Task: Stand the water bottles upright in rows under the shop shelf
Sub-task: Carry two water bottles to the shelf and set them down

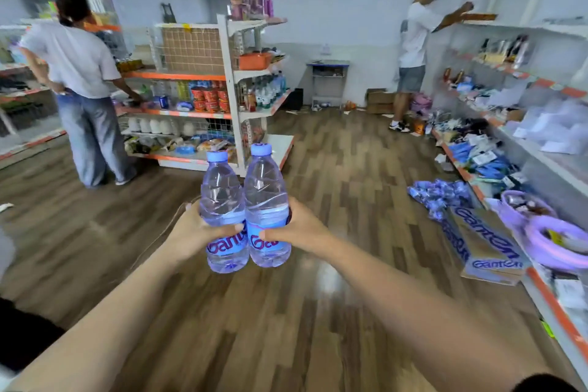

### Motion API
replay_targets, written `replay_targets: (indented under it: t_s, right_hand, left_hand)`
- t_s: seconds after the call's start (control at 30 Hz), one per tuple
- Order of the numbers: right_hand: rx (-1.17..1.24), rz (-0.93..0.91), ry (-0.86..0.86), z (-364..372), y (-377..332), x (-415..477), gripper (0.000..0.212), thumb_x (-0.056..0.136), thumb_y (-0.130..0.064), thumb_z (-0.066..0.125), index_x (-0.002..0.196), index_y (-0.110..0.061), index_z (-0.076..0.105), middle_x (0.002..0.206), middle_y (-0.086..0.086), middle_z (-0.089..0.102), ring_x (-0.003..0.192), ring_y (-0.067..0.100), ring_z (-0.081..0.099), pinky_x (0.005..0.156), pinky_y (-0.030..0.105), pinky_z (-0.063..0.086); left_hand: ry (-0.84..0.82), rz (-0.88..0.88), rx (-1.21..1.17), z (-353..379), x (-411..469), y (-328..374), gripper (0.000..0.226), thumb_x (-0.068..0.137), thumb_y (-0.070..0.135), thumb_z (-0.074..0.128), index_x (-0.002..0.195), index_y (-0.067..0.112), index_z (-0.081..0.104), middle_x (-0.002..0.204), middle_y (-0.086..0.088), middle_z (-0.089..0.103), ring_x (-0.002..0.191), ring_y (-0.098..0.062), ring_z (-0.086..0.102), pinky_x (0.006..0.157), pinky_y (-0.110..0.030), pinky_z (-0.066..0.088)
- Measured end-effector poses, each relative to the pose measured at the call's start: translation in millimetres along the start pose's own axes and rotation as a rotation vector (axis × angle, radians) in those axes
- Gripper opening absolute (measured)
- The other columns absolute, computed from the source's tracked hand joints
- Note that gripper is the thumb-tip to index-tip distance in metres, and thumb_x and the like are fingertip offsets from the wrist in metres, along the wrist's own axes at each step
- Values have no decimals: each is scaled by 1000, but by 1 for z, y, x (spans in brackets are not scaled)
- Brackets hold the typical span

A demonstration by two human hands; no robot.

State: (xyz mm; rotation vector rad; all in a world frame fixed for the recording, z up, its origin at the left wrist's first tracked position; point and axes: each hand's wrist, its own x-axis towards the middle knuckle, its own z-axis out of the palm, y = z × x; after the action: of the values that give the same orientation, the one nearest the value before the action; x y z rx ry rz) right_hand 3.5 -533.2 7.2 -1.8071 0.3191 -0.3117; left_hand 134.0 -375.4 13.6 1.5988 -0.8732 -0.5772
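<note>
You've got one water bottle per hand, both held out in front over the wood floor (286,312). Left hand (194,234) is wrapped around the left bottle (222,210), fingers closed on the label band, thumb across the front. Right hand (300,229) grips the right bottle (266,204) the same way, thumb tip on the label. Both bottles upright, caps up, side by side and touching along their bodies. Right one sits slightly higher. Both look full, blue caps on.

Neither bottle is on a shelf; both are in the air, well apart from any rack.

To your right: the long wall shelf (541,289) with orange edging, cluttered with packets. A flattened Ganten carton (486,242) lies on its low tier, purple basins (553,242) just beside it. A pile of blue wrapped packs (439,194) sits on the floor near the shelf base.

Ahead: a freestanding gondola shelf (203,99) with snacks and drinks. One person in a white shirt (79,73) stands at its left side, back to you. Another person (413,51) far right reaches up to the wall shelf.
</note>
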Motion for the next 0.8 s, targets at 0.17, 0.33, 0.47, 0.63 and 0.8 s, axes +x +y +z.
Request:
replay_targets:
  t_s: [0.17,0.33,0.47,0.63,0.8]
  right_hand:
    - [-57,61,127,-148,49,53,52,63,-10,77,109,-24,58,120,12,66,105,20,62,99,43,50]
    - [-65,133,242,-269,96,80,57,71,7,75,123,-4,55,108,5,64,73,-15,62,78,9,53]
    - [-13,179,291,-353,133,97,52,77,22,61,127,9,51,109,9,58,56,-19,59,60,1,48]
    - [-15,211,429,-447,182,138,51,77,22,60,126,8,50,120,19,60,100,20,58,74,16,57]
    - [66,267,552,-537,228,196,43,77,-4,75,102,-32,54,108,-6,63,99,11,62,87,28,53]
  left_hand:
    - [-116,-61,-83,104,144,-2,47,37,35,85,82,27,73,80,10,77,74,-5,72,62,-15,55]
    - [-311,-105,-63,199,255,-4,67,41,48,89,99,24,66,88,11,76,80,-6,71,65,-15,55]
    - [-408,-152,-65,273,340,-17,20,85,5,64,98,19,60,63,19,72,58,4,68,50,-8,49]
    - [-631,-249,-39,345,454,-34,49,49,30,82,94,26,63,67,17,74,60,5,68,57,-15,53]
    - [-732,-309,-13,414,579,-45,54,38,46,66,89,30,61,66,18,72,61,6,67,68,-22,52]
